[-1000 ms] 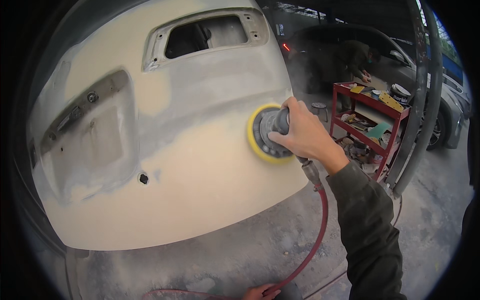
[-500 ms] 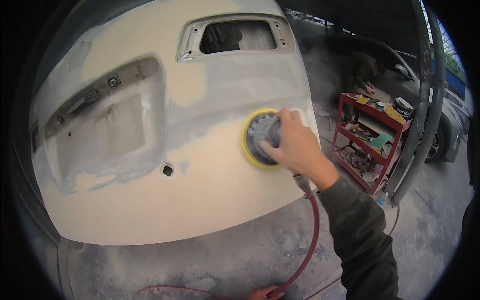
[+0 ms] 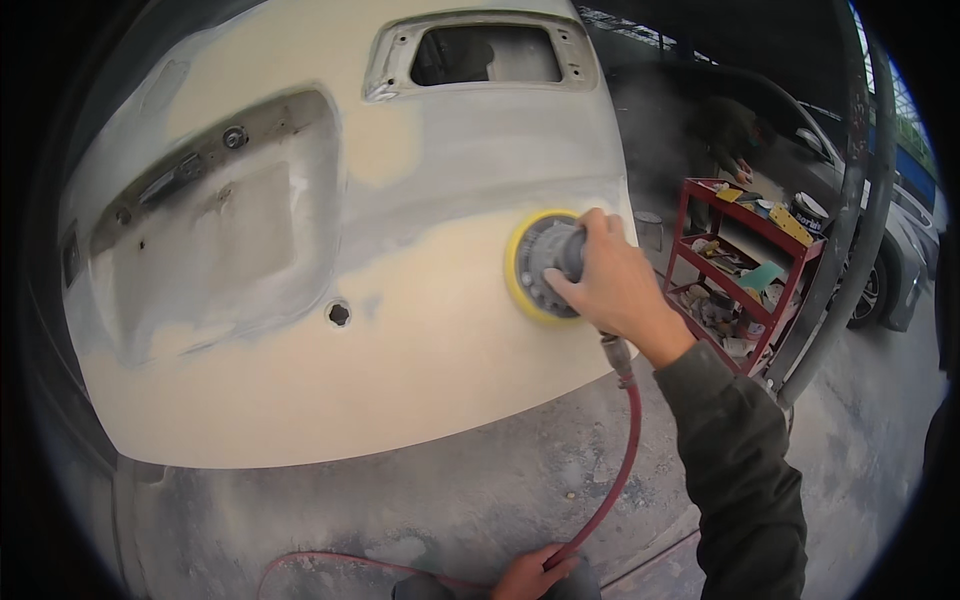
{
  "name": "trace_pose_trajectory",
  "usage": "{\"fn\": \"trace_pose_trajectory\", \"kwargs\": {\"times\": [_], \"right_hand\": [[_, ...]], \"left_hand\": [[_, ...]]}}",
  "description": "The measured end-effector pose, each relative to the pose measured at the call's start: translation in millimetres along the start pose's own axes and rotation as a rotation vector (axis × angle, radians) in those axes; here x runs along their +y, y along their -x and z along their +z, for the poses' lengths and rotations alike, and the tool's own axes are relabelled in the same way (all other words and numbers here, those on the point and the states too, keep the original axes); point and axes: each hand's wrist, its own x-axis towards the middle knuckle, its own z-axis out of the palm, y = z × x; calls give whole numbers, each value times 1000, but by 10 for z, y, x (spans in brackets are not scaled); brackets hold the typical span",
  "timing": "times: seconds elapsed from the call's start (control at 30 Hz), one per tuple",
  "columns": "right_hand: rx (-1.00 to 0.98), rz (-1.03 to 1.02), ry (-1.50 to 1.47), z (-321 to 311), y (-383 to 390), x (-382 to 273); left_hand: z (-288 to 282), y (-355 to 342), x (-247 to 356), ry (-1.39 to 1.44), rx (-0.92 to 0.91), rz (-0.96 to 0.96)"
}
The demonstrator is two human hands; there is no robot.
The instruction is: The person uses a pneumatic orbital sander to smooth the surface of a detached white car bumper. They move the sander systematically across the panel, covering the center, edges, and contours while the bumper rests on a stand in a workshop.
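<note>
My right hand (image 3: 625,285) is wrapped round the top of a round air sander (image 3: 545,262), black and grey with a yellow pad rim. Its pad lies against the cream-coloured part of a car tailgate (image 3: 430,370), near the right edge of the panel. From the sander's grey fitting a red air hose (image 3: 628,450) curves down to my left hand (image 3: 535,577), which is closed on it low in the picture, in front of my knees. The tailgate is patched in cream and grey, with a recess, a small hole and a rectangular opening.
Right of the tailgate stands a red trolley (image 3: 745,215) loaded with cans, yellow and green pads and other items. Grey posts (image 3: 855,200) rise beside it. Behind, a bent-over person (image 3: 728,135) works at a grey car (image 3: 895,260) in hazy dust. The hose trails over the dusty floor.
My right hand has slid the sander a little to the right across the panel. The view has shifted slightly, and more of my left hand on the hose shows.
</note>
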Motion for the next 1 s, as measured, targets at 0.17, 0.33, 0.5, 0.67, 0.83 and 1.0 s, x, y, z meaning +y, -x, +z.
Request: {"fn": "trace_pose_trajectory", "kwargs": {"times": [0.17, 0.33, 0.5, 0.67, 0.83, 1.0], "right_hand": [[-50, -52, 41, -16, -13, -302], [-104, -224, 3, 189, -78, -1017], [-120, -128, -3, 142, -6, -947], [-86, -18, 50, 10, 78, -439], [-99, -154, 21, 123, -15, -976], [-30, -384, -135, 539, 50, -1644]], "left_hand": [[73, -37, -139, -19, -7, 73], [20, -4, -215, 102, 46, 23], [-79, 150, -58, 24, 58, 60], [-14, 231, -121, 120, 23, 74], [-105, 283, -5, 37, 33, 127], [-250, 365, 96, 77, 133, 34]]}}
